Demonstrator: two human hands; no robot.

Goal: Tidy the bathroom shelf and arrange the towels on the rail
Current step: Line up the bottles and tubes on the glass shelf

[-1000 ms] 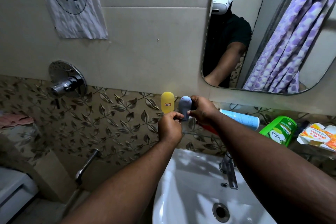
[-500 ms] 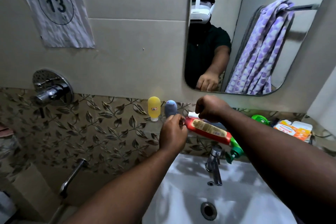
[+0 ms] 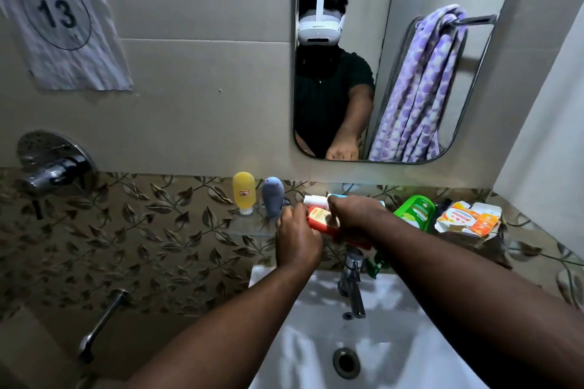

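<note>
A glass shelf point(image 3: 249, 228) sits on leaf-patterned tiles above a white basin point(image 3: 410, 354) and tap point(image 3: 352, 281). A yellow bottle point(image 3: 244, 191) and grey bottle point(image 3: 272, 199) stand on it, with a green container point(image 3: 414, 211) and orange packet point(image 3: 467, 218) further right. The mirror point(image 3: 493, 95) shows a purple towel point(image 3: 420, 98) bunched over the rail point(image 3: 477, 19). The right grip point(image 3: 354, 215) curls over a red tube point(image 3: 318, 218); the left grip point(image 3: 297, 237) is curled at its end, beside the grey bottle, and I cannot tell what it holds
</note>
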